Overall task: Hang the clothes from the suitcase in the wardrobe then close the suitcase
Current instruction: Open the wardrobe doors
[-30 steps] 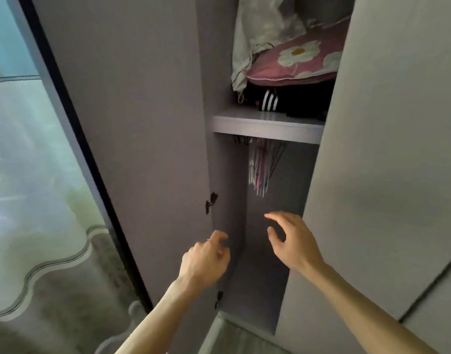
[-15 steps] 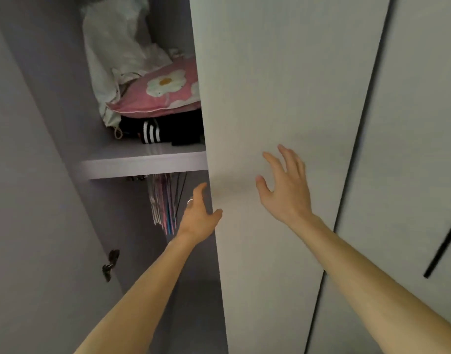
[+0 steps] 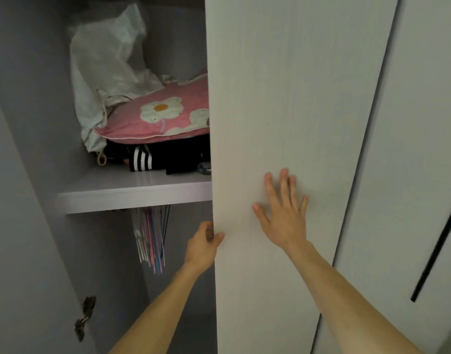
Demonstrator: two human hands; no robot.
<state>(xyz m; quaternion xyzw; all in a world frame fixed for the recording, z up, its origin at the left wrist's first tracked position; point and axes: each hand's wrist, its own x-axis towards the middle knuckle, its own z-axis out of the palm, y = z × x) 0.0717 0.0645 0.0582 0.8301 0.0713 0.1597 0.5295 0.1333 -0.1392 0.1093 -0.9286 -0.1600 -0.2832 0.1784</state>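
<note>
The wardrobe stands partly uncovered, with a pale door panel (image 3: 283, 98) across its right half. My left hand (image 3: 202, 245) grips the panel's left edge, thumb on the front and fingers curled behind it. My right hand (image 3: 283, 213) lies flat on the panel's face with fingers spread. Under the shelf (image 3: 132, 191) a bunch of thin empty hangers (image 3: 150, 238) dangles in the dark hanging space. The suitcase and its clothes are out of view.
On the shelf lie a pink flowered pillow (image 3: 163, 116), a white plastic bag (image 3: 104, 62) and a black garment with white stripes (image 3: 142, 159). The open left door with its hinge (image 3: 85, 315) fills the left. Another door with a black handle slot (image 3: 433, 254) is at the right.
My left hand has reached up and taken hold of the panel's edge. My right hand has moved onto the panel's face and flattened. The view has swung right and upward.
</note>
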